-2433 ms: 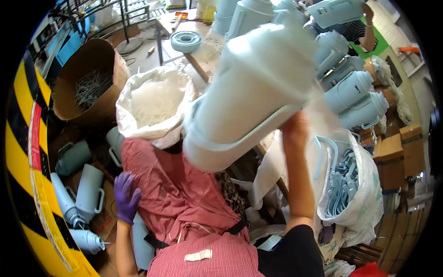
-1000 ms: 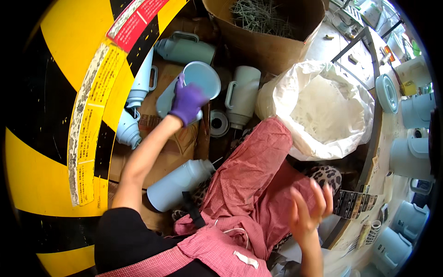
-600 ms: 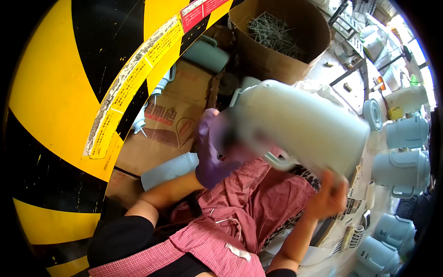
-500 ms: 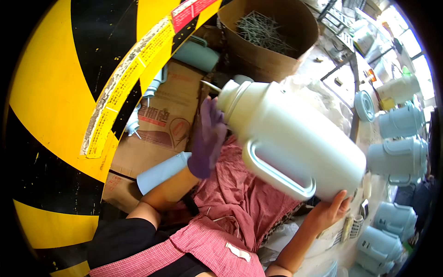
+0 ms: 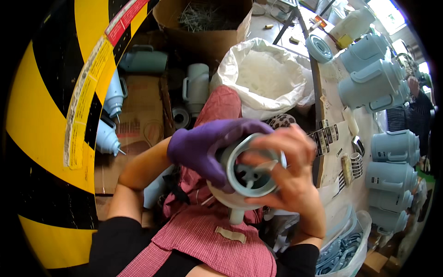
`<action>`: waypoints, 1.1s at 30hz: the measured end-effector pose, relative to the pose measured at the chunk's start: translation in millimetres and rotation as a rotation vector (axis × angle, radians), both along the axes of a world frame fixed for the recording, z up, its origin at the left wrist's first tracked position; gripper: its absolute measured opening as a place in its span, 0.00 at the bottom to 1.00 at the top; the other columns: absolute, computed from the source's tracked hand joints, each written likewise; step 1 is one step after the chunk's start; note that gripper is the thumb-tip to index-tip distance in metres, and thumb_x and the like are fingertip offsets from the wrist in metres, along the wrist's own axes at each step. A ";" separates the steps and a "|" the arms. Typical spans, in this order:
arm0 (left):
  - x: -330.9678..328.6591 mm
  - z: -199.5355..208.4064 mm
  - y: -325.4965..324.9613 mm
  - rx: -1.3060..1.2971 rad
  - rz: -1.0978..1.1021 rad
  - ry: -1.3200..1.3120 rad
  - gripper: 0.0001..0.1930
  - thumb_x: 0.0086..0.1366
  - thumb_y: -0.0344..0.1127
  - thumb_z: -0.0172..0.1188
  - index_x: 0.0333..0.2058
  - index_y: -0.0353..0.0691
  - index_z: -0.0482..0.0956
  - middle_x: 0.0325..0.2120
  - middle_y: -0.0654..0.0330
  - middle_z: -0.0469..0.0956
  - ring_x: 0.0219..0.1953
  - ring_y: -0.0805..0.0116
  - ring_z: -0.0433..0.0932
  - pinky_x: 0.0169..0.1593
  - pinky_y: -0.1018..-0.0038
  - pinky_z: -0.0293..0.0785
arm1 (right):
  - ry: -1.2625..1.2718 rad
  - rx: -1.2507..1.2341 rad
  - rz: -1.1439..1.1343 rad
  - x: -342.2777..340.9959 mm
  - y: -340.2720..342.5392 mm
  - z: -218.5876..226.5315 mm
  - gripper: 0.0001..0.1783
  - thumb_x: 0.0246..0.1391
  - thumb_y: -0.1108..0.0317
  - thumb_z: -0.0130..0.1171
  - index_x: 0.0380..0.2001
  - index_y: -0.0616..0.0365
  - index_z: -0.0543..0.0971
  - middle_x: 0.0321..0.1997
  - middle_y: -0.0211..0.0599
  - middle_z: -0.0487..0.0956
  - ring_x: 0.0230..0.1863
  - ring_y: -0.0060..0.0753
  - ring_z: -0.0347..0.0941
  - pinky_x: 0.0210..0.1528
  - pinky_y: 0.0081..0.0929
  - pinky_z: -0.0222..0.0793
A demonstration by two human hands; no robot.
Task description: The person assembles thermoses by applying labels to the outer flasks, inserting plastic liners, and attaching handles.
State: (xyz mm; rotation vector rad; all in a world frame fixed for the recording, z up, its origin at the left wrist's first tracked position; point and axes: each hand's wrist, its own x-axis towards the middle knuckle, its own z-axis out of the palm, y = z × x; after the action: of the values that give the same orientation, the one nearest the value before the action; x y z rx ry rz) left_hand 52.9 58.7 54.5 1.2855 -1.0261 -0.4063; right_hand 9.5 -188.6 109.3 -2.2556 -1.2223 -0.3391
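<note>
I watch the purple-gloved left hand [image 5: 198, 147] clasp the pale grey-blue plastic flask [image 5: 228, 201] above the red checked cloth apron [image 5: 189, 249], while the bare right hand [image 5: 291, 168], blurred, grip unclear, seemingly works its mouth rim [image 5: 231, 172], calling for steadiness.

Purple glove [image 5: 191, 145] on the left hand [image 5: 207, 138] — black short sleeves [image 5: 115, 242] — pink checked apron [image 5: 184, 247] with a pale patch [image 5: 230, 235].

Worktable [image 5: 330, 171] at right carried pale-blue jugs [image 5: 369, 85], round blue lid [image 5: 319, 49], black-and-white label sheet [image 5: 325, 138], striped roll [image 5: 356, 165]. Flattened cardboard [image 5: 144, 94] at left had light-blue flasks [image 5: 107, 139] on it.
</note>
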 end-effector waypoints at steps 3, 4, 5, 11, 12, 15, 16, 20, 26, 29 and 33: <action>-12.8 3.5 -2.1 0.036 0.057 -0.059 0.54 0.43 0.40 0.83 0.67 0.35 0.60 0.60 0.49 0.67 0.61 0.59 0.71 0.63 0.64 0.69 | -0.185 -0.039 0.073 -7.8 10.8 -16.1 0.26 0.48 0.41 0.71 0.40 0.48 0.85 0.51 0.27 0.81 0.64 0.42 0.71 0.68 0.58 0.60; -17.7 -18.4 -10.1 0.123 0.185 -0.216 0.54 0.42 0.46 0.84 0.65 0.35 0.63 0.59 0.48 0.68 0.59 0.51 0.71 0.63 0.60 0.68 | -0.317 -0.028 0.137 -9.8 10.1 -26.5 0.22 0.51 0.43 0.70 0.39 0.48 0.85 0.46 0.25 0.82 0.61 0.37 0.75 0.68 0.55 0.63; -15.6 0.3 -3.3 0.031 0.176 -0.342 0.52 0.42 0.51 0.83 0.62 0.36 0.66 0.58 0.49 0.69 0.60 0.48 0.70 0.62 0.57 0.67 | -0.364 -0.026 0.219 -8.6 12.1 -18.1 0.19 0.57 0.46 0.66 0.37 0.50 0.85 0.43 0.28 0.83 0.56 0.32 0.77 0.67 0.47 0.66; -22.8 -10.9 -7.1 0.045 0.106 -0.368 0.46 0.42 0.53 0.82 0.57 0.39 0.72 0.56 0.52 0.73 0.59 0.50 0.72 0.61 0.56 0.66 | -0.432 0.007 0.481 3.1 27.4 -12.7 0.20 0.62 0.53 0.61 0.24 0.57 0.80 0.28 0.32 0.79 0.32 0.32 0.78 0.57 0.31 0.73; -29.1 -16.6 -6.7 0.044 0.141 -0.343 0.47 0.43 0.53 0.82 0.59 0.39 0.71 0.57 0.49 0.73 0.61 0.46 0.71 0.65 0.49 0.61 | -0.372 -0.033 0.512 4.4 24.2 -12.7 0.20 0.62 0.53 0.61 0.22 0.56 0.79 0.27 0.32 0.78 0.31 0.31 0.77 0.55 0.31 0.73; -17.9 3.1 -1.6 -0.003 0.217 -0.341 0.46 0.40 0.52 0.83 0.57 0.38 0.72 0.55 0.52 0.74 0.59 0.49 0.72 0.60 0.58 0.68 | -0.320 -0.029 0.537 20.6 25.3 -7.3 0.21 0.63 0.53 0.60 0.20 0.54 0.76 0.27 0.31 0.78 0.31 0.29 0.78 0.49 0.29 0.72; -11.8 11.9 3.0 0.027 0.251 -0.341 0.48 0.40 0.50 0.84 0.58 0.37 0.72 0.56 0.51 0.74 0.58 0.49 0.73 0.60 0.60 0.69 | -0.398 0.017 0.540 34.6 26.0 -0.2 0.21 0.62 0.51 0.61 0.21 0.54 0.78 0.29 0.31 0.79 0.34 0.31 0.79 0.51 0.31 0.73; 68.3 55.1 27.0 -0.031 0.617 -0.583 0.50 0.40 0.40 0.85 0.62 0.34 0.68 0.56 0.51 0.75 0.57 0.58 0.76 0.62 0.64 0.72 | -0.542 0.216 0.066 77.9 11.1 32.9 0.28 0.67 0.48 0.56 0.56 0.59 0.65 0.58 0.51 0.69 0.58 0.50 0.71 0.65 0.49 0.64; 249.4 73.4 101.0 0.137 1.180 -0.690 0.40 0.47 0.41 0.81 0.57 0.35 0.74 0.55 0.55 0.78 0.52 0.65 0.79 0.57 0.65 0.78 | -0.410 0.119 -0.250 49.9 2.9 -29.4 0.18 0.67 0.56 0.54 0.50 0.57 0.78 0.55 0.44 0.78 0.59 0.47 0.69 0.66 0.50 0.60; 262.5 75.8 102.9 0.145 1.176 -0.631 0.41 0.49 0.45 0.79 0.59 0.35 0.73 0.57 0.54 0.76 0.55 0.61 0.77 0.59 0.62 0.76 | -0.421 0.220 -0.118 65.9 1.1 -57.7 0.14 0.52 0.76 0.66 0.44 0.55 0.85 0.35 0.31 0.84 0.32 0.31 0.78 0.37 0.27 0.74; 209.8 65.9 100.5 -0.056 1.334 -0.666 0.42 0.51 0.50 0.77 0.60 0.35 0.72 0.60 0.51 0.73 0.59 0.57 0.74 0.62 0.59 0.74 | -0.282 0.176 -0.281 101.4 -26.5 -97.4 0.12 0.54 0.78 0.66 0.44 0.61 0.85 0.17 0.33 0.75 0.13 0.31 0.69 0.19 0.28 0.62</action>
State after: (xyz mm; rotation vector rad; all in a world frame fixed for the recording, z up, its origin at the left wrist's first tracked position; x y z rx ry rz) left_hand 262.6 159.2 120.4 1.7887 -0.4732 1.1106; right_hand 110.9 -215.1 11.9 -2.2783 -0.9597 -0.8626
